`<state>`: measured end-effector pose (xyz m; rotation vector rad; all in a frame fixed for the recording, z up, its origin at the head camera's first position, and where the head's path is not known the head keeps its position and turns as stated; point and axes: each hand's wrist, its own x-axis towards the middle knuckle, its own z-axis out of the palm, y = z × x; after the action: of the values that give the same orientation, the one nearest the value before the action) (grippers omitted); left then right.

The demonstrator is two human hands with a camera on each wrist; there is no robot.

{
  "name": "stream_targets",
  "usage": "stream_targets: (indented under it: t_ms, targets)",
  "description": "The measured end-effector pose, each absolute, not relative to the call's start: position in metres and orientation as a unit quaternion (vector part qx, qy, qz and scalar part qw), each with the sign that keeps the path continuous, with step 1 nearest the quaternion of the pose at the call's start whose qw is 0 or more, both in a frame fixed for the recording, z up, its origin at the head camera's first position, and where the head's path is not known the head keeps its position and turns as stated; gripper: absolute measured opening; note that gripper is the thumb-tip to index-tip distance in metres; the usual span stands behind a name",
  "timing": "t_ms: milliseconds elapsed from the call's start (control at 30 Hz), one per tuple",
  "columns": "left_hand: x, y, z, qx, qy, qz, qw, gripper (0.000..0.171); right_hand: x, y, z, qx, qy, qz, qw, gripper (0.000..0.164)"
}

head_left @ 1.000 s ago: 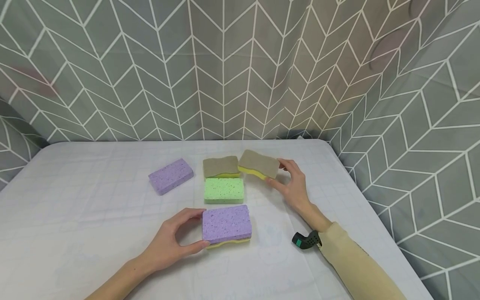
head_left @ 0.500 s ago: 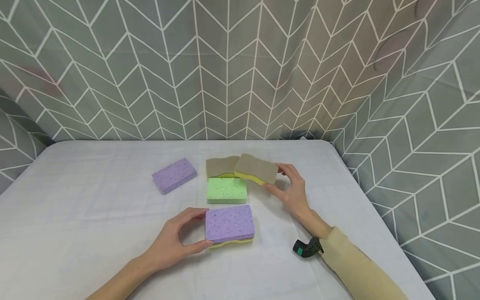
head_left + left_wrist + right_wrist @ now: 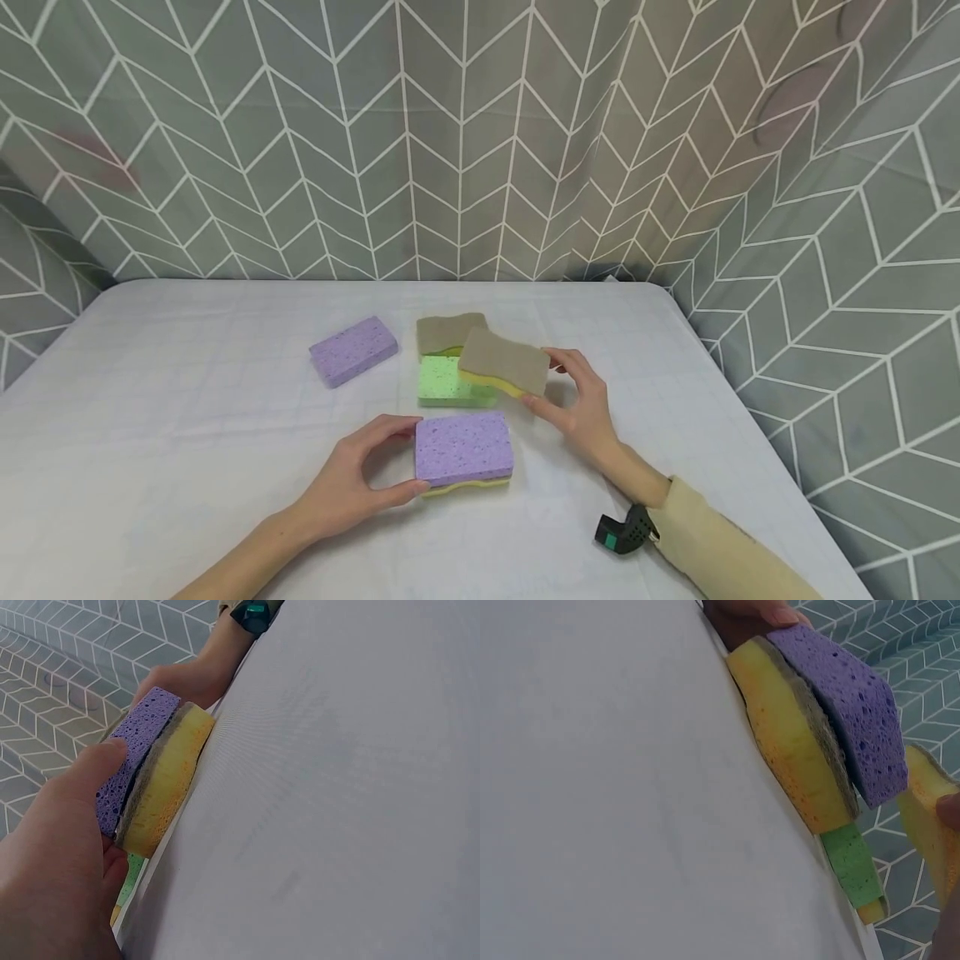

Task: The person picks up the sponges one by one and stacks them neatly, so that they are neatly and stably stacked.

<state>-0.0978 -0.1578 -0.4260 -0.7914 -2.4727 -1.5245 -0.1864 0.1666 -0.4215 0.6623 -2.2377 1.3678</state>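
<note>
My left hand (image 3: 352, 477) grips a speckled purple sponge (image 3: 463, 448) by its left end. Beneath it lies a yellow scrub sponge (image 3: 169, 784) with a grey-brown scouring layer, flat on the table. In the head view, my right hand (image 3: 581, 408) pinches the right end of another yellow scrub sponge (image 3: 504, 361), scouring side up and tilted. This one hangs above the table and covers part of a green sponge (image 3: 442, 385). In the right wrist view, its yellow side (image 3: 926, 825) shows clear of the purple sponge.
A further yellow scrub sponge (image 3: 446, 333) lies directly behind the green one. Farther left, a second purple sponge (image 3: 354, 352) rests at an angle. A white cloth covers the table (image 3: 187, 400); a patterned grey curtain (image 3: 435, 150) hangs behind it.
My right hand has brought its scrub sponge left and nearer to me, from beside the back sponge to over the green one. The left hand keeps its hold on the purple sponge.
</note>
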Motion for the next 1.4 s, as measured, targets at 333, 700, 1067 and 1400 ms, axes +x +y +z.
stream_targets:
  t_ms: [333,700,1067,1400]
  targets:
    - [-0.098,-0.155,-0.425,-0.266,-0.818,-0.505,0.065,0.065,-0.159,0.165,-0.42,0.295,-0.785,0.502,0.212,0.064]
    - [-0.098,-0.158,-0.425,-0.263,-0.82,-0.504,0.061,0.065,-0.153,0.152,-0.42,0.379,-0.758,0.498,0.184,0.065]
    - [-0.098,-0.158,-0.424,-0.259,-0.827,-0.495,0.054,0.065,-0.146,0.147,-0.421,0.433,-0.733,0.5,0.155,0.07]
    - [-0.098,-0.157,-0.423,-0.262,-0.824,-0.499,0.058,0.063,-0.149,0.146,-0.422,0.463,-0.721,0.49,0.158,0.072]
